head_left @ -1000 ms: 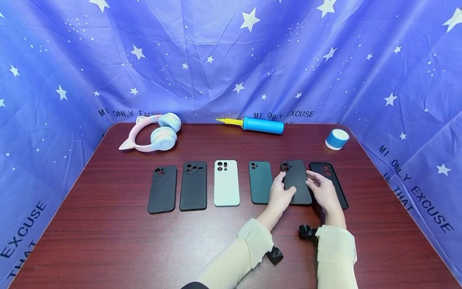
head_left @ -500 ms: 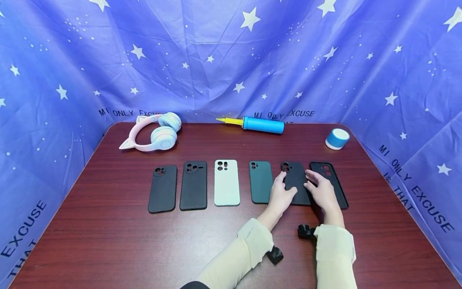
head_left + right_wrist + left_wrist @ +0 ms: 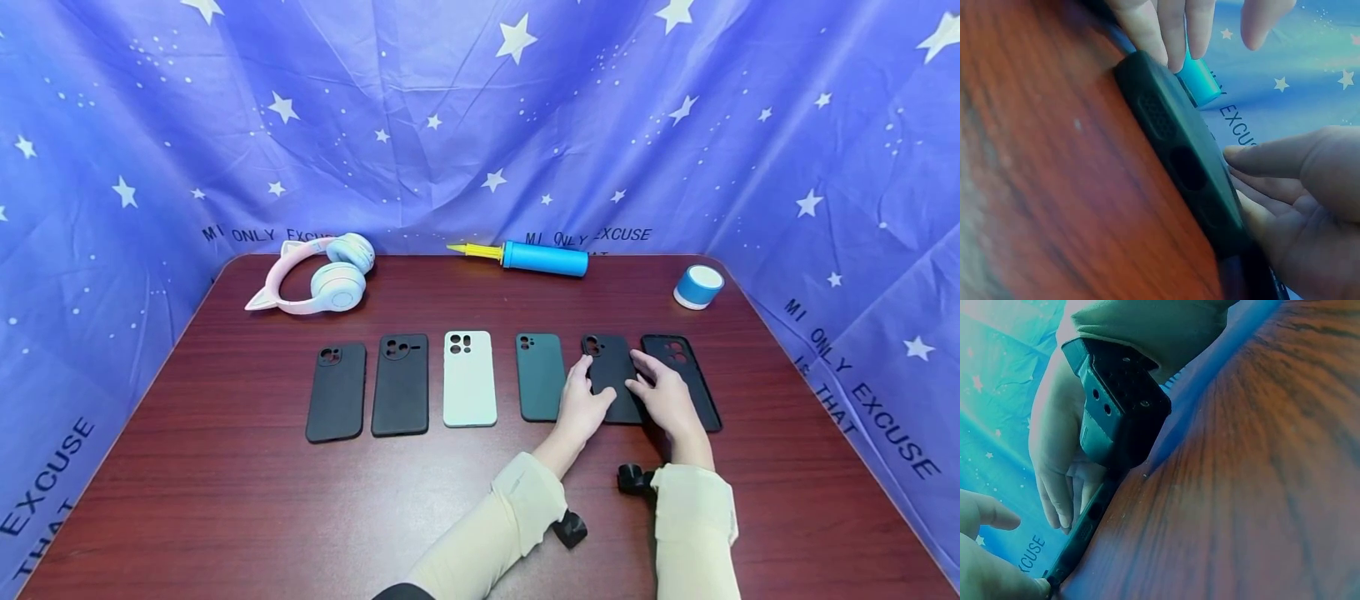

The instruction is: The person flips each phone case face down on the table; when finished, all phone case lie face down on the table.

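A black phone case, camera cutouts at its upper left, lies on the table between both hands in the head view. My left hand has its fingers along the case's left edge, thumb spread apart over its back. From the other side, my right hand rests its fingertips at the right edge, with the thumb near the case's back. The bottom edge of the case, with its port opening, shows in the right wrist view. A dark green case lies just left; another black case, inner side up, is partly hidden by the right hand.
Further left in the row are a pale mint case and two black cases, one with a round camera ring, one outermost. Behind stand cat-ear headphones, a blue hand pump and a small blue-and-white cylinder.
My right hand has shifted slightly left, and the right edge of the black case between the hands has moved a little left with it. The left hand has stayed nearly still.
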Tool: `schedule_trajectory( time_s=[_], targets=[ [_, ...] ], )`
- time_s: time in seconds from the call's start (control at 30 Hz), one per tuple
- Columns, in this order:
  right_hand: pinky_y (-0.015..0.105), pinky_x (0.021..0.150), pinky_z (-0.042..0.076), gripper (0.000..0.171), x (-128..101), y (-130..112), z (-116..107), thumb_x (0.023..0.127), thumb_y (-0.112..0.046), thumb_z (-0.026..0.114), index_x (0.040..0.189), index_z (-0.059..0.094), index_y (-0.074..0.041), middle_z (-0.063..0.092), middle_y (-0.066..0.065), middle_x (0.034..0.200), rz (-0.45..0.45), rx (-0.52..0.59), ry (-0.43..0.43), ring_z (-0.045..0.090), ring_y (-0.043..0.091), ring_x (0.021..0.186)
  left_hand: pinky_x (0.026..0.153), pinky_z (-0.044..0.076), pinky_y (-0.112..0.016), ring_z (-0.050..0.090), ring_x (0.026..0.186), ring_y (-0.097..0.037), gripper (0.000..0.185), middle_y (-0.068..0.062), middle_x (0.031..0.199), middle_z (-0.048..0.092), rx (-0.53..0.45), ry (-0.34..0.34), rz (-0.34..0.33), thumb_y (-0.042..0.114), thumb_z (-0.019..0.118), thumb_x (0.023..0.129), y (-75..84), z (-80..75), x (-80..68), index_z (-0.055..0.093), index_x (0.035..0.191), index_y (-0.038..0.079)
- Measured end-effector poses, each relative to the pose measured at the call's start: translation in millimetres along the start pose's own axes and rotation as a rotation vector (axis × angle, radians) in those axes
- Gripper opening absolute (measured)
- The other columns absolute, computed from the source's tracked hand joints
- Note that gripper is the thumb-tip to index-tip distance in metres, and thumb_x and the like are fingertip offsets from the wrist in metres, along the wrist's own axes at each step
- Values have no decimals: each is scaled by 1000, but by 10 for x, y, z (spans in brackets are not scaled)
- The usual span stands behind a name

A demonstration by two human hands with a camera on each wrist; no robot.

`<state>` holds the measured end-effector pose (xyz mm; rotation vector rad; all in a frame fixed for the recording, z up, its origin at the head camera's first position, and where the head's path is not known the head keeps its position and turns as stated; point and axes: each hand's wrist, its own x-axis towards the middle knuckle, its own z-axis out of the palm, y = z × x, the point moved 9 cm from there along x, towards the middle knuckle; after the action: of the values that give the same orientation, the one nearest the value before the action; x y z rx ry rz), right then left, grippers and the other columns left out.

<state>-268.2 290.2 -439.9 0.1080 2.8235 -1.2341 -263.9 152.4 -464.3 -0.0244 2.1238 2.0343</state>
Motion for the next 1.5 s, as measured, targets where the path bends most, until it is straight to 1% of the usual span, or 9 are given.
schedule_trajectory(
  time_s=[0.2, 0.4, 0.57, 0.63, 0.83, 0.97, 1.07, 1.3, 1.5],
  targets=[
    [37, 105, 46, 55, -76, 55, -154, 99, -16, 54, 149, 35, -1, 40, 24, 150, -19, 45, 22, 42, 39, 137, 107, 46, -40, 47, 134, -31, 60, -7, 153, 39, 56, 21, 67, 5, 59, 87, 82, -14, -45, 43, 145, 6],
    [-1, 87, 40, 53, -162, 169, -460, 100, -19, 53, 146, 38, 2, 43, 27, 146, -48, 69, 116, 43, 43, 133, 106, 47, -40, 48, 134, -34, 59, -8, 154, 38, 74, -29, 144, 5, 56, 89, 237, 45, -81, 41, 146, 6],
    [-6, 78, 34, 53, -185, 262, -672, 99, -22, 54, 145, 41, 1, 45, 29, 143, -50, 42, 171, 52, 7, 125, 107, 47, -31, 50, 133, -32, 58, -7, 153, 40, 166, -127, 201, 6, 54, 92, 393, 110, -36, 39, 148, 9],
    [-6, 78, 34, 54, -185, 293, -725, 99, -24, 54, 145, 40, 1, 45, 29, 144, -40, 32, 171, 52, 8, 127, 106, 47, -27, 50, 132, -30, 57, -6, 152, 41, 216, -183, 219, 7, 54, 93, 433, 138, 5, 39, 148, 10],
    [-7, 77, 33, 56, -196, 378, -809, 100, -26, 52, 147, 37, 2, 42, 30, 145, -23, 10, 142, 44, 36, 135, 106, 45, -21, 47, 136, -19, 55, -3, 152, 43, 237, -384, 145, 13, 55, 98, 428, 195, 111, 37, 150, 15],
    [-7, 75, 33, 58, -198, 457, -852, 100, -27, 52, 147, 36, 2, 42, 30, 145, -6, -7, 130, 47, 30, 133, 106, 46, -25, 46, 136, -17, 55, -4, 151, 44, 224, -462, 109, 13, 55, 98, 425, 281, 159, 37, 150, 12],
    [-7, 75, 34, 57, -203, 511, -867, 100, -27, 53, 147, 36, 3, 44, 31, 143, 1, -18, 117, 53, 3, 122, 105, 47, -25, 46, 136, -18, 56, -5, 152, 43, 237, -504, 103, 12, 55, 98, 419, 381, 178, 35, 150, 9],
    [-6, 74, 35, 56, -211, 558, -842, 100, -25, 52, 146, 36, 5, 45, 32, 141, 8, -41, 77, 53, 30, 126, 105, 46, -21, 47, 136, -17, 59, -5, 153, 42, 280, -518, 73, 12, 59, 96, 411, 635, 200, 36, 149, 7],
    [-5, 74, 36, 54, -192, 563, -799, 100, -21, 52, 145, 37, 7, 44, 34, 141, 1, -34, 58, 51, 35, 126, 108, 44, -26, 44, 137, -13, 59, -2, 150, 45, 351, -434, 1, 17, 61, 93, 379, 779, 205, 40, 147, 8]
  ],
)
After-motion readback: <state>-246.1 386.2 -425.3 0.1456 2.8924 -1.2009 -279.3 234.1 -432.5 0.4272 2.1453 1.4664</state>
